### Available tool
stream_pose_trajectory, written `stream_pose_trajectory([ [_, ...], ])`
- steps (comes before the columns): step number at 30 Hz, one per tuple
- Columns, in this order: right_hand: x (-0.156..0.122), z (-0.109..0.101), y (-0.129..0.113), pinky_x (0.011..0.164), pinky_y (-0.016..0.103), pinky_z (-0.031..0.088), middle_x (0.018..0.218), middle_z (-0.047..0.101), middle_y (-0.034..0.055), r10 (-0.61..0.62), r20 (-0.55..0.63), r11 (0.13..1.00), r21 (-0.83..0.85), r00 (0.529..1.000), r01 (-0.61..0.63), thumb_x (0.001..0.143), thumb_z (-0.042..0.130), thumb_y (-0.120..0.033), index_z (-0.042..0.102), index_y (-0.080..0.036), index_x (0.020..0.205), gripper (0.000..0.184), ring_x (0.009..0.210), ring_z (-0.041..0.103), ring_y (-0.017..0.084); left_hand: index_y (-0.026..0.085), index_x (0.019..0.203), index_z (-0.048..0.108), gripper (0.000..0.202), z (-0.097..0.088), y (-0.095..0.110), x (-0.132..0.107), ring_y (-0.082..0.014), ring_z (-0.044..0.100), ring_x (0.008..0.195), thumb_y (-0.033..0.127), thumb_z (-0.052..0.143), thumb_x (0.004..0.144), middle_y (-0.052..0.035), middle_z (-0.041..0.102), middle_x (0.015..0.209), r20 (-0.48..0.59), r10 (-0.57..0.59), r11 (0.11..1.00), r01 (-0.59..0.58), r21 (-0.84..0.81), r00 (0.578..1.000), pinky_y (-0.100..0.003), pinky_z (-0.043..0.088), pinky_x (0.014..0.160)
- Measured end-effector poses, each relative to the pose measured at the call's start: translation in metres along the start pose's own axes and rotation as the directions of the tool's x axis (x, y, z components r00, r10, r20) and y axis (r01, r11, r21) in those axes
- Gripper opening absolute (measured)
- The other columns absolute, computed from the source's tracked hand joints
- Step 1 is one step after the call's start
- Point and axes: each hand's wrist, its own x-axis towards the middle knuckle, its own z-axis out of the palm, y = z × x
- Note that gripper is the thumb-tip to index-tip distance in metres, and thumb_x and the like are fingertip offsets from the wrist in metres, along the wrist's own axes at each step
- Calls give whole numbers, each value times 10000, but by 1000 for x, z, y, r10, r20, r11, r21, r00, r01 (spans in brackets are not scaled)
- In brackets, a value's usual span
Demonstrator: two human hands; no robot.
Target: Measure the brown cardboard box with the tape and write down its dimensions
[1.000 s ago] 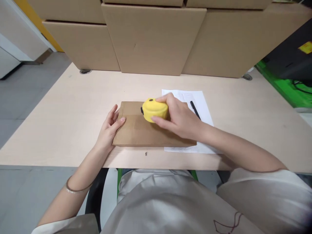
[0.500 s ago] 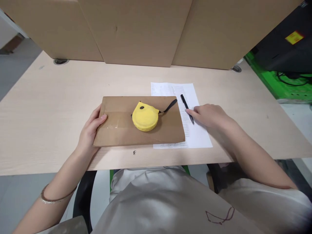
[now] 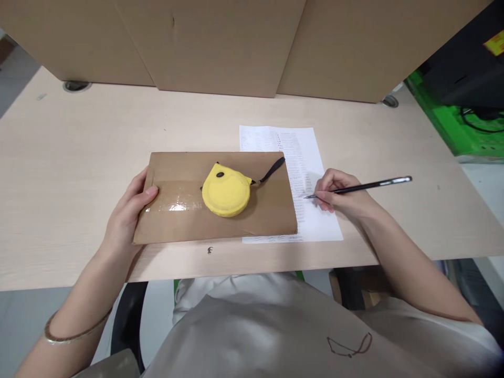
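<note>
My left hand (image 3: 132,207) grips the left end of a flat brown cardboard piece (image 3: 177,170), thumb on top and fingers underneath. On the cardboard rests a yellow tape measure (image 3: 226,194) with a black button and a black wrist strap (image 3: 273,169) pointing right. Under the board's right part lies a white sheet of paper (image 3: 323,220) with lines of small writing; its left side is covered. Over the sheet, my right hand (image 3: 340,191) is closed around a black pen (image 3: 374,185), its tip directed left at the paper. I cannot tell whether the tip touches.
Tall cardboard panels (image 3: 220,47) stand along the back of the pale wooden desk (image 3: 90,136). Round cable holes (image 3: 76,86) sit near the back corners. At the right are a green crate (image 3: 437,110) and a dark object with a yellow label. The desk's front edge is close to my lap.
My right hand has picked the pen up from the paper and now holds it in a writing grip. The left hand and cardboard appear nearer and a little further left.
</note>
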Motion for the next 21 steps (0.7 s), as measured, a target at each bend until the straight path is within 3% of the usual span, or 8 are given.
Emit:
stream_pose_trajectory([
  [5, -2, 2, 3, 471, 283, 542, 652, 753, 44, 66, -61, 997, -34, 996, -68, 736, 1046, -576, 664, -223, 728, 520, 521, 681, 157, 367, 1387, 854, 589, 0, 3, -3, -292, 741, 1280, 462, 942, 812, 3, 793, 1485, -19, -6, 999, 6, 41, 1000, -234, 585, 779],
  [8, -2, 1, 3, 462, 251, 496, 569, 682, -3, 110, -106, 990, -72, 988, -118, 664, 1092, -461, 644, -228, 698, 506, 481, 608, 117, 376, 1409, 841, 586, -1, 5, -4, -297, 745, 1281, 466, 923, 836, 8, 787, 1496, -18, -13, 997, 15, 74, 1000, -248, 595, 791],
  [11, -2, 0, 3, 484, 245, 480, 570, 673, -14, 156, -77, 982, -98, 985, -163, 678, 1072, -391, 672, -223, 694, 434, 485, 583, 102, 379, 1409, 840, 592, 0, 7, -5, -299, 750, 1279, 480, 921, 831, 9, 795, 1475, -24, -19, 996, 21, 86, 1000, -248, 594, 772],
  [15, -2, -1, 4, 509, 262, 471, 548, 660, -3, 159, -58, 980, -115, 986, -165, 691, 1044, -379, 668, -223, 630, 411, 495, 578, 111, 396, 1419, 832, 616, 3, 9, -7, -310, 747, 1296, 496, 928, 819, 17, 794, 1476, -34, -55, 992, 58, 108, 998, -252, 602, 779],
  [21, -2, 3, -1, 506, 276, 445, 529, 642, 7, 176, -64, 973, -140, 982, -183, 696, 1032, -388, 675, -225, 609, 402, 495, 559, 118, 386, 1404, 843, 595, 0, 6, -5, -312, 777, 1242, 496, 924, 825, 13, 799, 1469, -36, -19, 994, 23, 106, 999, -264, 622, 771],
])
